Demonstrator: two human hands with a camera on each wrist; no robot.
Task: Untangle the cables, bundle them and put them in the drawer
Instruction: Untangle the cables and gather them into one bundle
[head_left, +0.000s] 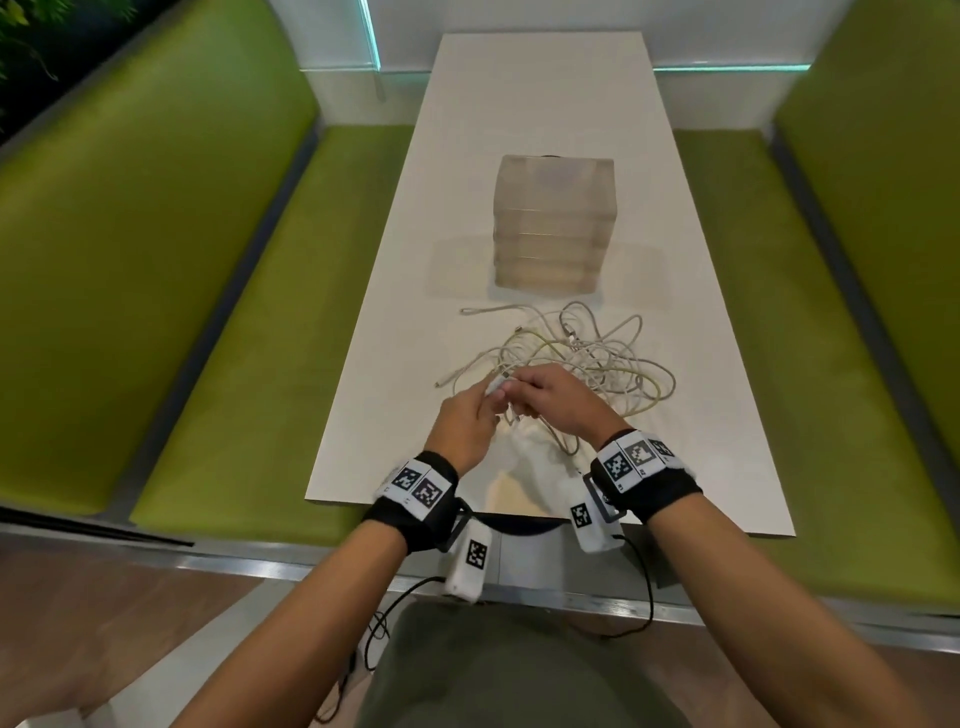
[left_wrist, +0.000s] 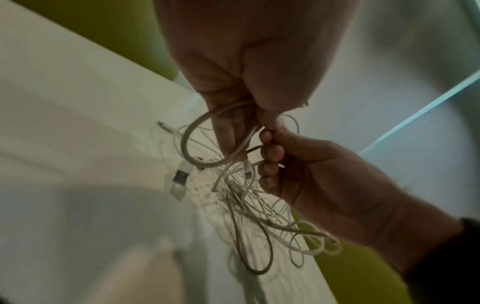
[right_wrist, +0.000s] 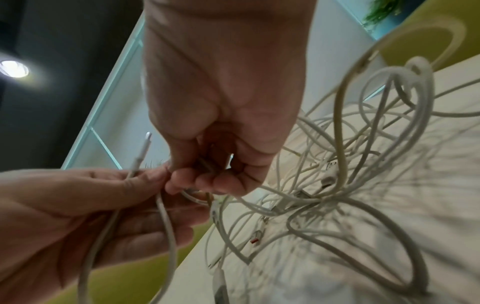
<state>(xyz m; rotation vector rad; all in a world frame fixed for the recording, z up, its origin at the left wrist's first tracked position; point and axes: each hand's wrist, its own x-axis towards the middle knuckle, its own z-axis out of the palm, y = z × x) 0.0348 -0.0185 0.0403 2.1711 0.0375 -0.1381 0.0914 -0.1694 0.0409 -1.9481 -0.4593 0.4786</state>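
A tangle of white cables (head_left: 587, 358) lies on the white table (head_left: 374, 415) in front of a translucent stack of drawers (head_left: 553, 223), all shut. My left hand (head_left: 467, 421) pinches a cable loop (left_wrist: 197, 142) between thumb and fingers at the tangle's near left edge. My right hand (head_left: 556, 400) meets it, fingers curled round cable strands (right_wrist: 205, 166). In the right wrist view a cable end with its plug (right_wrist: 144, 148) sticks up past the left hand (right_wrist: 103, 205). The rest of the tangle (right_wrist: 350, 164) spreads over the table beyond.
Green bench seats (head_left: 223, 312) run along both sides of the table. A loose USB plug (left_wrist: 180, 176) lies on the table by the tangle. The table's near edge (head_left: 519, 512) is just under my wrists.
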